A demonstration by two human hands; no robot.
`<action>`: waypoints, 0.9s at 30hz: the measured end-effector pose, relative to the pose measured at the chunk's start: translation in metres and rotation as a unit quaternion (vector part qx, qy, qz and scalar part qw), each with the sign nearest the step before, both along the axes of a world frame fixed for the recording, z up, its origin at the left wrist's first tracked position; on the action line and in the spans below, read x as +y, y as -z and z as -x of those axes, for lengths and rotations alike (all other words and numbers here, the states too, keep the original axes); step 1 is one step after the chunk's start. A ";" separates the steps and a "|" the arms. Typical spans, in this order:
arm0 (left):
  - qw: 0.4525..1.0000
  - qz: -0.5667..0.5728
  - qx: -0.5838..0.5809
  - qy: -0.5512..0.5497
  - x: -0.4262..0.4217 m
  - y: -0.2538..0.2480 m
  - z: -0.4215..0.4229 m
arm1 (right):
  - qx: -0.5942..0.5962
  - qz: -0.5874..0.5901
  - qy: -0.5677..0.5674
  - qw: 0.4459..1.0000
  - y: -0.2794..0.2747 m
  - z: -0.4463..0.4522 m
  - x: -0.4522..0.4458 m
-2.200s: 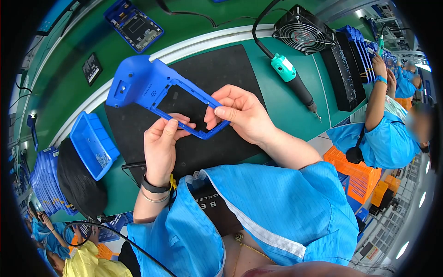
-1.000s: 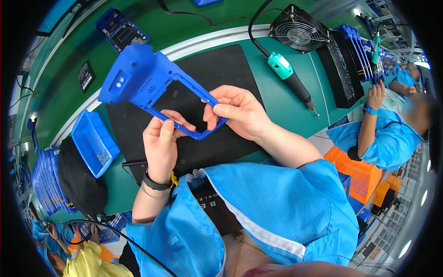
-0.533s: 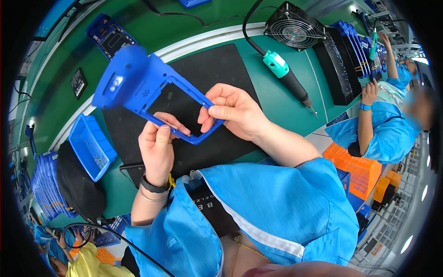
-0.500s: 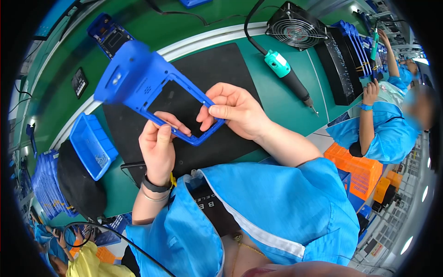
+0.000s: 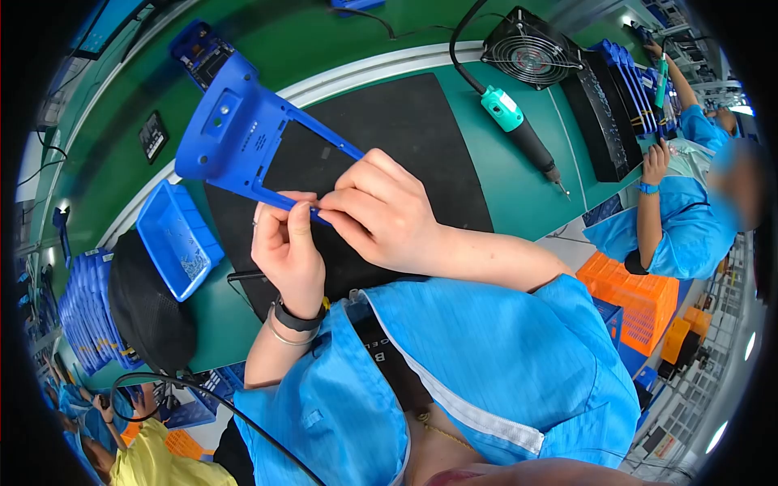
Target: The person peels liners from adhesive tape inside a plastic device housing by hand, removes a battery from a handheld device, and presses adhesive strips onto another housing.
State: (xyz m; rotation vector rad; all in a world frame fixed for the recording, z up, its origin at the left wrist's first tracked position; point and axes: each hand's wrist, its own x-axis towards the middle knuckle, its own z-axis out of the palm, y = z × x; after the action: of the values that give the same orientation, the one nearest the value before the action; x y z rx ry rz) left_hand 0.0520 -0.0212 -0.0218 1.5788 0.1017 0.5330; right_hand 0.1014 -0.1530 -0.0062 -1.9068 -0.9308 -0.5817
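A blue plastic housing frame [image 5: 235, 139] with a large rectangular opening is held above the black mat [image 5: 381, 109]. My left hand [image 5: 288, 251] pinches its near left side between thumb and fingers. Close beside it, my right hand [image 5: 385, 211] has thumb and forefinger pressed together at the same near edge; anything small between them is hidden. The right hand covers the frame's near right corner. Behind the frame's upper end lies a blue device part with a circuit board [image 5: 209, 63], partly hidden.
A green-and-black electric screwdriver [image 5: 519, 130] lies right of the mat, near a black fan [image 5: 531, 53]. On the left are a blue tray of small screws [image 5: 174, 235], a black mesh bag [image 5: 146, 304] and stacked blue frames [image 5: 85, 312]. A co-worker [image 5: 677, 215] sits at right.
My right hand has moved left from the frame's right side to the near edge beside my left hand, its fingers now pinched. The frame has tilted slightly, and the view has shifted.
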 end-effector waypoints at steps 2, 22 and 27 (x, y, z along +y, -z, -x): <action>1.000 -0.022 0.001 -0.014 0.002 0.000 0.000 | -0.001 -0.003 0.005 1.000 0.002 0.000 0.006; 0.983 -0.168 -0.051 -0.059 0.001 -0.003 -0.002 | 0.097 -0.026 -0.008 0.995 0.003 0.001 0.014; 0.977 -0.195 -0.050 -0.065 0.000 -0.007 -0.001 | 0.038 -0.030 0.001 0.999 0.005 0.001 0.015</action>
State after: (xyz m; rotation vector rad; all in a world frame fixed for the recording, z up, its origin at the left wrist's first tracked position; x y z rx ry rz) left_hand 0.0530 -0.0215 -0.0145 1.9324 0.0233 0.7679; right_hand 0.1002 -0.1378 -0.0107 -1.8626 -0.8536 -0.5288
